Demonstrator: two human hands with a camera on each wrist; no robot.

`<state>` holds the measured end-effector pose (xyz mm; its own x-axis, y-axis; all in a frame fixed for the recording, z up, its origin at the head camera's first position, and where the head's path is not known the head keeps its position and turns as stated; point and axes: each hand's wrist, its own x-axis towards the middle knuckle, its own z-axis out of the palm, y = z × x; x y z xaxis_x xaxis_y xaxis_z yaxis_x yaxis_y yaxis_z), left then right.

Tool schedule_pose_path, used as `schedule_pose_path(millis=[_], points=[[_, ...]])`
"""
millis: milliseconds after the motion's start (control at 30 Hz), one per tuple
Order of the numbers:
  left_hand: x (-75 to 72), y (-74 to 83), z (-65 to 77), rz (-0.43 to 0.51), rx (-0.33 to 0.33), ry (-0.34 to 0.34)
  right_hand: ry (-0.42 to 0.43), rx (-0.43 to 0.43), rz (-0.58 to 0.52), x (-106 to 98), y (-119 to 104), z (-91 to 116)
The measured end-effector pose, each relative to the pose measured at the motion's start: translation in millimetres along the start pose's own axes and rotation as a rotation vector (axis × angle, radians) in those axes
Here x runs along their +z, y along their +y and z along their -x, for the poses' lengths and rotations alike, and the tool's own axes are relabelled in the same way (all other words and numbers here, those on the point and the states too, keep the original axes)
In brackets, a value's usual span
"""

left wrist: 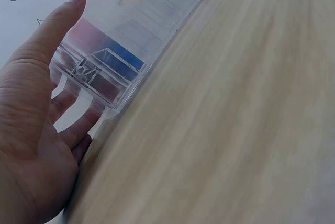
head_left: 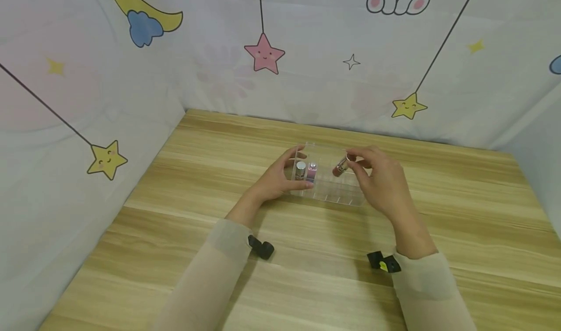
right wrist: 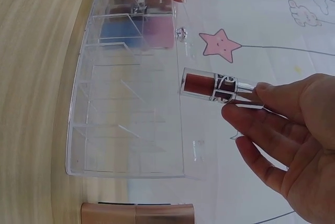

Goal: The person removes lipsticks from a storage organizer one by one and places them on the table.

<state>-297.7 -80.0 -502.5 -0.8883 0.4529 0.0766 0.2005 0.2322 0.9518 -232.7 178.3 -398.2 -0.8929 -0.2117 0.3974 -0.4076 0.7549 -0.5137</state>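
A clear plastic lipstick organizer (head_left: 339, 193) with compartments stands on the table. My left hand (head_left: 279, 176) holds its left end, the thumb on the near side and fingers on the far side. Two tubes stand in the compartments at that end: a silver-topped lipstick (head_left: 300, 170) and a pink-and-blue tube (head_left: 311, 173). Above the organizer's right part, my right hand (head_left: 385, 180) pinches a red-brown lipstick (right wrist: 201, 84) by its silver end between thumb and fingers. That lipstick tilts with its coloured end lower in the head view, apart from the compartment floor.
A rose-gold tube (right wrist: 137, 214) lies or stands past the organizer's right end in the right wrist view; the head view does not show it. The wood-grain table (head_left: 307, 272) meets a printed white cloth (head_left: 315, 92) behind and at the sides.
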Motion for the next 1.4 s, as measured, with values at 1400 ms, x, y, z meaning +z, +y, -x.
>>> schedule_pose_path(millis=[1400], points=[[-0.1, -1.4, -1.3, -0.019, 0.010, 0.000, -0.048, 0.083, -0.008, -38, 12, 4]])
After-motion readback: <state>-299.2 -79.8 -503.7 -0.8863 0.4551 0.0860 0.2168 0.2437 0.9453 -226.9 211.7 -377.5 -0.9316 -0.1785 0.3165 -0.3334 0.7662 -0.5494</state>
